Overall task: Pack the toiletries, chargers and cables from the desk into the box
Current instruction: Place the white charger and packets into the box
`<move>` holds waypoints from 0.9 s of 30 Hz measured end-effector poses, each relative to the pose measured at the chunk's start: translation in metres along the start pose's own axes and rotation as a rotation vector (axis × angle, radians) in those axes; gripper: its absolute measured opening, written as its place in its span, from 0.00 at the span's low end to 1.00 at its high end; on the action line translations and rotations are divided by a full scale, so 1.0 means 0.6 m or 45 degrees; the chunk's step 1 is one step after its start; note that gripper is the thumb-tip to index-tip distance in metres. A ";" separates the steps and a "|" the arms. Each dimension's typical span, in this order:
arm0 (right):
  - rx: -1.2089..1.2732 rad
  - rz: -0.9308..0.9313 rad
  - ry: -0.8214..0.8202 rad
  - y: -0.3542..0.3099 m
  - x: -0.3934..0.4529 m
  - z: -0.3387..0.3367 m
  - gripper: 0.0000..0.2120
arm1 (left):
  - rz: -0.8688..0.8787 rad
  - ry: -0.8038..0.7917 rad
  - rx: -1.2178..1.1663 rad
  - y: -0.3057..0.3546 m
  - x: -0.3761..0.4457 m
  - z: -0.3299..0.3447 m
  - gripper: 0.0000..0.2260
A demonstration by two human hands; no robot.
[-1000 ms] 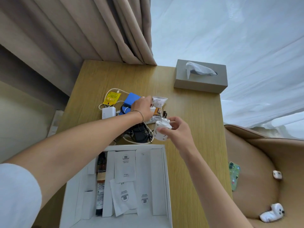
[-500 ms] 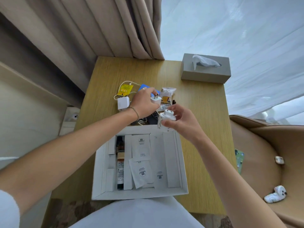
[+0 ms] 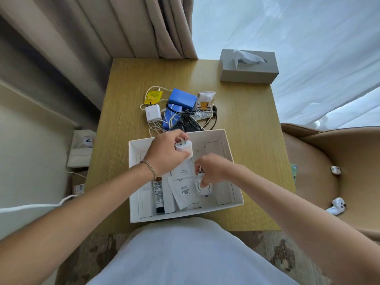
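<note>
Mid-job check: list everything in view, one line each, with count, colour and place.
desk: one, wood, centre
box: one, white, near desk edge
tube: one, dark-capped, in box
sachets: several, white, in box
pile: chargers, cables, packets, behind box
tissue box: one, grey, far right corner
armchair: one, tan, right
left hand: holds white charger over box
right hand: holds white adapter in box

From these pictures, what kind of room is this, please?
Probably a hotel room or a bedroom. A small wooden desk stands by long beige curtains and a sheer white one, with a grey tissue box on it and a tan upholstered chair beside it.
</note>
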State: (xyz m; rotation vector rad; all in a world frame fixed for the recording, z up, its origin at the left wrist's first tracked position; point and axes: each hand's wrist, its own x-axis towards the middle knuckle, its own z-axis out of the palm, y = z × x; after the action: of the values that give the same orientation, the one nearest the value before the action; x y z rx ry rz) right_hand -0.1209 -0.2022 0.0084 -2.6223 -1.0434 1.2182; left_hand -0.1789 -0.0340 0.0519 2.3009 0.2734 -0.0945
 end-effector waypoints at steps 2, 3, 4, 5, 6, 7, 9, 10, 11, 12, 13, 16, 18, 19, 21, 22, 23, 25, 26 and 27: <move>-0.048 0.027 -0.086 -0.005 0.001 0.018 0.22 | -0.029 -0.059 0.034 -0.013 -0.021 0.014 0.12; -0.066 0.028 -0.116 -0.007 0.001 0.026 0.22 | -0.047 -0.081 0.039 -0.020 -0.027 0.019 0.13; -0.086 0.024 -0.142 -0.008 0.000 0.033 0.21 | -0.064 -0.096 0.035 -0.026 -0.031 0.025 0.13; -0.110 0.020 -0.160 -0.008 -0.001 0.038 0.21 | -0.082 -0.106 0.027 -0.031 -0.033 0.029 0.13; -0.136 0.015 -0.174 -0.008 -0.002 0.042 0.20 | -0.103 -0.117 0.021 -0.036 -0.033 0.032 0.13; -0.165 0.006 -0.177 -0.008 -0.003 0.046 0.20 | -0.126 -0.134 0.017 -0.041 -0.032 0.035 0.13; -0.233 -0.031 -0.134 -0.007 -0.006 0.051 0.18 | -0.173 -0.173 0.009 -0.049 -0.028 0.041 0.13; -0.264 -0.053 -0.097 -0.006 -0.008 0.052 0.17 | -0.194 -0.189 0.001 -0.053 -0.025 0.044 0.13; -0.287 -0.068 -0.057 -0.005 -0.009 0.054 0.15 | -0.212 -0.199 -0.006 -0.056 -0.020 0.047 0.14; -0.298 -0.075 -0.017 -0.004 -0.011 0.056 0.15 | -0.228 -0.204 -0.011 -0.059 -0.016 0.051 0.14; -0.296 -0.073 0.024 -0.002 -0.013 0.057 0.16 | -0.244 -0.205 -0.013 -0.060 -0.010 0.055 0.14; -0.234 -0.053 0.174 0.005 -0.023 0.056 0.23 | -0.286 -0.202 -0.010 -0.061 0.008 0.071 0.15; -0.147 -0.031 0.294 0.012 -0.034 0.048 0.25 | -0.310 -0.205 -0.011 -0.061 0.018 0.084 0.16; -0.084 -0.018 0.348 0.014 -0.040 0.042 0.25 | -0.323 -0.209 -0.012 -0.060 0.023 0.092 0.17; 0.054 -0.007 0.464 0.013 -0.050 0.031 0.21 | -0.351 -0.214 -0.012 -0.059 0.031 0.107 0.18; 0.114 0.000 0.529 0.009 -0.053 0.025 0.20 | -0.361 -0.221 -0.007 -0.058 0.035 0.115 0.17; 0.167 0.013 0.595 0.006 -0.057 0.020 0.19 | -0.369 -0.231 0.003 -0.057 0.039 0.123 0.17; 0.264 0.052 0.698 0.001 -0.061 0.011 0.18 | -0.381 -0.258 0.045 -0.053 0.046 0.137 0.16; 0.299 0.078 0.732 0.001 -0.063 0.007 0.17 | -0.386 -0.275 0.068 -0.050 0.049 0.144 0.16; 0.323 0.106 0.756 0.003 -0.065 0.004 0.17 | -0.390 -0.291 0.084 -0.048 0.052 0.150 0.15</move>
State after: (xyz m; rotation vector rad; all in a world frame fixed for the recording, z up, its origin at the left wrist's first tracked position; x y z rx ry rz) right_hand -0.1390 -0.2275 0.0316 -2.5789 -0.6283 0.4705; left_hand -0.1533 -0.0758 -0.0346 2.2708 0.5079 -0.5241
